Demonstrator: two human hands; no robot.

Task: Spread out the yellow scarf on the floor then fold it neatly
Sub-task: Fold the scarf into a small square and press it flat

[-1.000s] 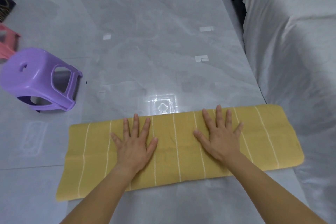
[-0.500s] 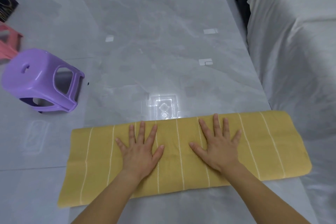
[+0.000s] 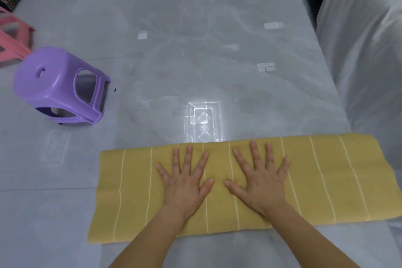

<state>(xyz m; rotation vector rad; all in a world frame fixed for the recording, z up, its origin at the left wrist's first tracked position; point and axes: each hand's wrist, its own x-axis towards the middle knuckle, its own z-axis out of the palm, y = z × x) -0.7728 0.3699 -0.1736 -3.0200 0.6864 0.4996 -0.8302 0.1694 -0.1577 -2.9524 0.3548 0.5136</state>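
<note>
The yellow scarf [image 3: 330, 178] with thin white stripes lies as a long folded band across the grey tiled floor, running from left to right in front of me. My left hand [image 3: 185, 180] rests flat on its middle, palm down, fingers spread. My right hand [image 3: 261, 178] lies flat beside it, also palm down with fingers apart. The two thumbs nearly meet. Neither hand grips the cloth.
A purple plastic stool [image 3: 58, 87] lies tipped on its side on the floor at the left. Behind it a pink stool [image 3: 13, 43] shows at the left edge. White draped fabric [image 3: 361, 50] covers furniture along the right side, and the scarf's right end reaches it.
Both hands have slid inward along the scarf toward each other, so the thumbs are now close. The view has shifted slightly, and the scarf sits further right in the frame.
</note>
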